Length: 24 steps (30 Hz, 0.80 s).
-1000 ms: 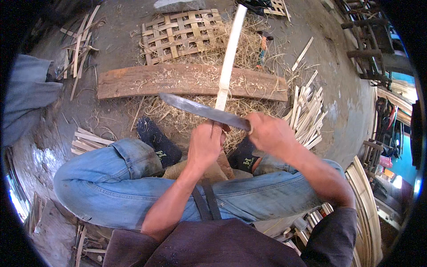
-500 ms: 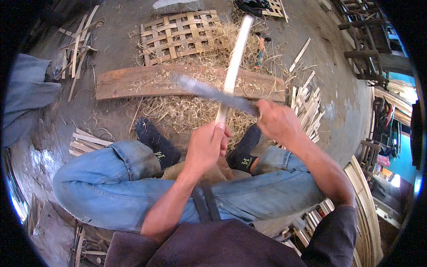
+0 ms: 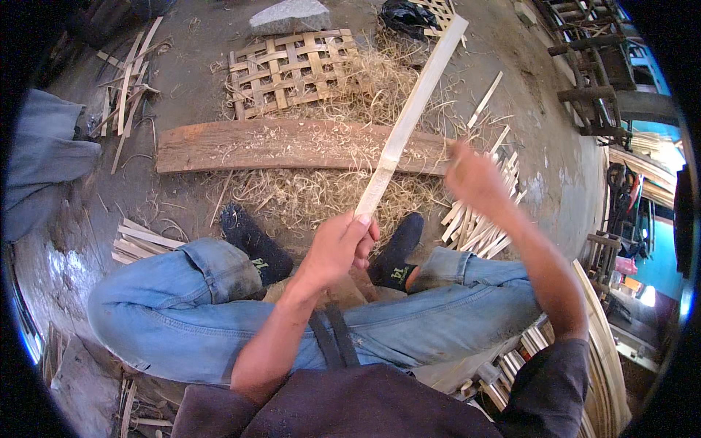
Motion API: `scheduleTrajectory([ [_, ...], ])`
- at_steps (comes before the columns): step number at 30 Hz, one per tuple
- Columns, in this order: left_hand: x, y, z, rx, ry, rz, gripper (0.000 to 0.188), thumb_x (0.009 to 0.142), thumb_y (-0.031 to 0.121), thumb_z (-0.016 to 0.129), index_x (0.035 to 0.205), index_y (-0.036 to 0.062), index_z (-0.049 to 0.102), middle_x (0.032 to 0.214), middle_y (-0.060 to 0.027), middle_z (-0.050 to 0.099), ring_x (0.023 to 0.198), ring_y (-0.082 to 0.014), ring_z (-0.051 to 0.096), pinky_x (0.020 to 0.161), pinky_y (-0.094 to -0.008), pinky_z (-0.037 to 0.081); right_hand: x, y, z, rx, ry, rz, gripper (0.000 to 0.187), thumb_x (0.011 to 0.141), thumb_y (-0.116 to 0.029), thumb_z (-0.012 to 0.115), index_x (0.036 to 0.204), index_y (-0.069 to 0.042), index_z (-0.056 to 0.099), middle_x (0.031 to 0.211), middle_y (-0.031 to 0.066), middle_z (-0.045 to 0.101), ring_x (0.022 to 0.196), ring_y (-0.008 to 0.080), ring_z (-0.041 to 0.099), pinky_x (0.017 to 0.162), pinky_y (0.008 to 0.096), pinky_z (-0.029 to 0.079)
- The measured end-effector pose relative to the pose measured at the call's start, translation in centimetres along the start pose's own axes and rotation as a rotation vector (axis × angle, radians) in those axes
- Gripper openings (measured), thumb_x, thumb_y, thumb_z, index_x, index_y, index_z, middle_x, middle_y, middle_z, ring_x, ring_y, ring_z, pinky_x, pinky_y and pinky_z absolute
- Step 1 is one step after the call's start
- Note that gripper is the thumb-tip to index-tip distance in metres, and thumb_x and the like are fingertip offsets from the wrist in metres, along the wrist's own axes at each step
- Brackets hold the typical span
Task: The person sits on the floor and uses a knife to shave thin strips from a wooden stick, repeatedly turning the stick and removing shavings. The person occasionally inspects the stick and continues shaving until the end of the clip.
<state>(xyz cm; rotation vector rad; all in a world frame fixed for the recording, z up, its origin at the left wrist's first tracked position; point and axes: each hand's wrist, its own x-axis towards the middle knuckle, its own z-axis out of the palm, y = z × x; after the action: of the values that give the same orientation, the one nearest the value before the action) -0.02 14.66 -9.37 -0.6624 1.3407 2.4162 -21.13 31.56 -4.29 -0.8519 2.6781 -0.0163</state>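
A pale, flat bamboo strip (image 3: 409, 120) slants up and away to the right, its lower end gripped by my left hand (image 3: 338, 247). My fingers wrap round it, with the thumb on top. My right hand (image 3: 478, 181) is closed and smeared by motion, to the right of the strip and apart from it. The knife it gripped half a second ago cannot be made out now, its blade being hidden or blurred. Below the strip a curved wooden plank (image 3: 219, 146) lies across the floor, strewn with fine shavings (image 3: 314, 191).
Beyond the plank lie a woven bamboo lattice (image 3: 288, 69), a grey stone block (image 3: 288, 16) and a black plastic bag (image 3: 409, 20). Cut strips (image 3: 485, 219) are heaped at the right, more strips (image 3: 146, 237) by my left knee. Wooden racks (image 3: 595, 80) stand far right.
My right hand has swung right, away from the strip, and the knife blade that crossed it no longer shows. The strip's top has tilted to the right in my left hand.
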Motion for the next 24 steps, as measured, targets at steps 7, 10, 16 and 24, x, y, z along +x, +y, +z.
scheduleTrajectory([
  [7,-0.4,0.8,-0.6,-0.186,-0.070,-0.090,0.032,0.101,0.028,0.036,0.087,0.0058,0.053,0.061,0.0053,0.040,0.051,-0.0061,0.038,0.050,-0.0230,0.036,-3.8,-2.2,0.6,0.099,0.023,0.068,0.022,0.084,-0.015,0.055,0.097,0.002,0.052,0.081,0.0241,0.062,0.074,0.0424,0.063,0.068,0.0495,0.051],
  [10,-0.3,1.2,-0.6,-0.239,-0.052,-0.113,0.030,0.101,0.028,0.037,0.087,0.0064,0.053,0.060,0.0058,0.039,0.050,-0.0055,0.036,0.050,-0.0230,0.036,-4.4,-2.4,0.3,0.147,0.144,-0.055,0.022,0.083,-0.015,0.058,0.098,0.000,0.052,0.079,0.0209,0.063,0.072,0.0402,0.063,0.064,0.0472,0.052],
  [16,-1.0,1.1,-0.7,-0.271,-0.079,-0.125,0.028,0.101,0.027,0.038,0.086,0.0075,0.052,0.060,0.0065,0.039,0.049,-0.0047,0.034,0.050,-0.0228,0.036,-4.5,-1.0,1.3,-0.029,0.000,-0.201,0.019,0.081,-0.014,0.059,0.094,-0.003,0.050,0.073,0.0189,0.062,0.067,0.0382,0.064,0.061,0.0474,0.052],
  [24,-1.9,2.1,-0.4,-0.152,-0.189,-0.160,0.028,0.101,0.027,0.040,0.084,0.0086,0.052,0.059,0.0065,0.038,0.048,-0.0042,0.033,0.049,-0.0223,0.035,1.3,7.1,-0.8,-0.237,0.156,-0.121,0.017,0.080,-0.014,0.058,0.091,-0.001,0.056,0.078,0.0229,0.065,0.069,0.0357,0.066,0.061,0.0464,0.054],
])
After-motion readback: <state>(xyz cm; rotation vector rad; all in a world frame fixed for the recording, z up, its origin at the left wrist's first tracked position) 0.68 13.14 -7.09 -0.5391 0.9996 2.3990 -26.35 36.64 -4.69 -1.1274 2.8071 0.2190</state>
